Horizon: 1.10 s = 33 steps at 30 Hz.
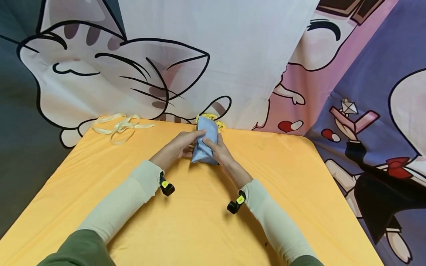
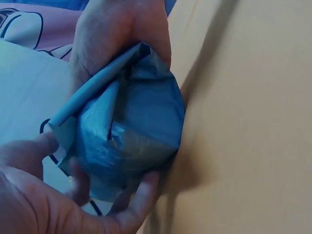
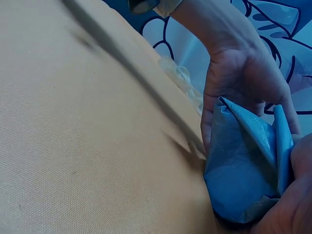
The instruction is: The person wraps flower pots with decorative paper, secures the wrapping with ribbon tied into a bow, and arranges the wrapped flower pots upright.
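A small bouquet wrapped in blue paper [image 1: 205, 153] lies between both hands near the far edge of the table. Yellow flowers [image 1: 209, 116] peek out past its far end. My left hand [image 1: 181, 145] holds the wrap from the left, thumb on top and fingers around the side. From the right, my right hand [image 1: 220, 150] grips it with the thumb over the front. The folded near end of the blue paper [image 2: 131, 112] faces the left wrist view, creased and overlapping. In the right wrist view the blue wrap [image 3: 239, 165] hides part of the left fingers.
A loose pale yellow ribbon [image 1: 122, 126] lies in loops at the table's far left corner. The table has a yellow-orange cloth [image 1: 283, 192]. Behind it hangs a cartoon-printed curtain [image 1: 233, 55], which continues along the right side.
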### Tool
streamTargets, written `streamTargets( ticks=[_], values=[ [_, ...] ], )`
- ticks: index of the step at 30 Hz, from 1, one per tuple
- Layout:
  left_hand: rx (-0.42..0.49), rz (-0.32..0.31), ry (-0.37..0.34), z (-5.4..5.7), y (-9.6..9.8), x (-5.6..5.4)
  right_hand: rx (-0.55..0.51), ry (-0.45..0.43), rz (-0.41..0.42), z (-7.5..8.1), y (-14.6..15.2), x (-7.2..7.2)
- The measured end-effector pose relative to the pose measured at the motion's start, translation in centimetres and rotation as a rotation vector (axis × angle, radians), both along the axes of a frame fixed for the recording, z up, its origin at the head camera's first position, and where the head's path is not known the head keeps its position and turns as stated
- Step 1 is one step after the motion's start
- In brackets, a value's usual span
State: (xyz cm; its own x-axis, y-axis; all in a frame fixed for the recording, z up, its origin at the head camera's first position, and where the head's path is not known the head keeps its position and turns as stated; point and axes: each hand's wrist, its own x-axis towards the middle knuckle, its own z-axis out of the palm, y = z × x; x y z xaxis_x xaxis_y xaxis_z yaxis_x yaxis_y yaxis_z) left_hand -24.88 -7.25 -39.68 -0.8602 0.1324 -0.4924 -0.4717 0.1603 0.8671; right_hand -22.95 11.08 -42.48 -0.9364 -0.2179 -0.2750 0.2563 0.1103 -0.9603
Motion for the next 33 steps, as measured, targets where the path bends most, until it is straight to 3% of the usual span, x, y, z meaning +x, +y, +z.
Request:
streamTargets(
  ticks=[4, 8, 17, 24, 33],
  values=[
    [-0.031, -0.097, 0.006, 0.11, -0.39, 0.07, 0.048, 0.012, -0.012, -0.05, 0.14, -0.1],
    [-0.013, -0.13, 0.029, 0.2, -0.77, 0.15, 0.113, 0.03, 0.004, 0.24, 0.13, -0.15],
    [0.03, -0.091, 0.088, -0.02, -0.9, 0.48, 0.189, 0.043, 0.053, 0.29, 0.15, -0.15],
    [0.015, -0.047, 0.083, -0.2, -0.76, 0.39, 0.149, 0.012, 0.044, 0.41, 0.13, -0.19],
    [-0.004, -0.03, 0.074, -0.37, -0.64, 0.79, 0.173, 0.034, 0.103, 0.56, 0.53, -0.09]
  ],
)
